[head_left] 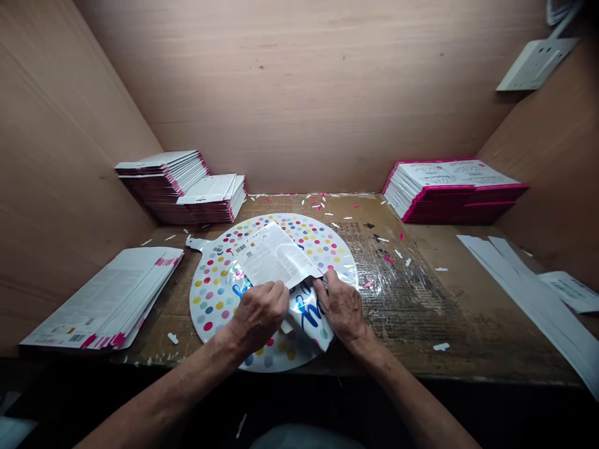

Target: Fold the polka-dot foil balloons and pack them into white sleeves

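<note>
A flat, round foil balloon [210, 299] with coloured dots lies on the cardboard, its narrow tail pointing left. Over its middle is a white printed card sleeve [276, 255], tilted, with small text and a barcode. A folded piece of foil balloon [309, 315] with blue lettering sticks out below the sleeve's open edge. My left hand [262, 312] is closed at the sleeve's lower left edge, fingers curled on it. My right hand [341, 308] pinches the folded foil by the sleeve's right corner; its fingertips are partly hidden.
Stacks of printed sleeves stand at the back left [187, 187] and back right [458, 187]. More sleeves [107, 299] lie fanned at the left. White paper strips [528, 293] lie at the right. Small scraps [397, 254] are scattered about. Wooden walls enclose the bench; a power strip [536, 65] hangs upper right.
</note>
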Motion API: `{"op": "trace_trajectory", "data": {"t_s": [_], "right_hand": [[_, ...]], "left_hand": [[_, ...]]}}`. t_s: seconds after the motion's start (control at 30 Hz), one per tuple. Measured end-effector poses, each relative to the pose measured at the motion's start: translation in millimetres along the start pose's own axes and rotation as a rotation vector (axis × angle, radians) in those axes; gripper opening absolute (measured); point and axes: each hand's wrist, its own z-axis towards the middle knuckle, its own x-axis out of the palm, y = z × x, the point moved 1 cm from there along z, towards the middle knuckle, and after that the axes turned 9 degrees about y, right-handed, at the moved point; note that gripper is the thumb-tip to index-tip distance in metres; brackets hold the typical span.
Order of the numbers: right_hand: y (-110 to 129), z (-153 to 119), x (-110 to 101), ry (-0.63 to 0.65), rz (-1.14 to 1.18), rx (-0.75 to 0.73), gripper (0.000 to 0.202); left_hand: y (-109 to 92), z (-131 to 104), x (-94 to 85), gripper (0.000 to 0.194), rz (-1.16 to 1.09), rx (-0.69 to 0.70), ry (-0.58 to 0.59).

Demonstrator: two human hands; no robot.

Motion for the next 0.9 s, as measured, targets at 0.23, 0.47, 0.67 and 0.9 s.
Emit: {"op": "trace_trajectory", "data": {"t_s": [0.23,0.47,0.67,0.9], "right_hand": [[3.1,7.0,2.5,-0.013,0.379,-0.044,0.036],[9.1,-50.3,1.0,-0.235,0.077,-0.653,0.068],[2.8,-71.5,4.3,-0.298,0.124,-0.857,0.054],[6.2,-63.9,-0.8,-0.258,0.061,-0.960,0.041]], "left_hand": [[-18.8,-5.6,32.0,0.078,-1.051,-0.753,-0.413],[-16.8,-2.2,37.4,0.051,-1.423,-1.070,-0.441],[-33.5,-7.4,14.4,0.081,-1.805,-0.654,-0.316],[-34.0,0.3,19.1,0.116,-2.187,-0.652,-0.214]]}}
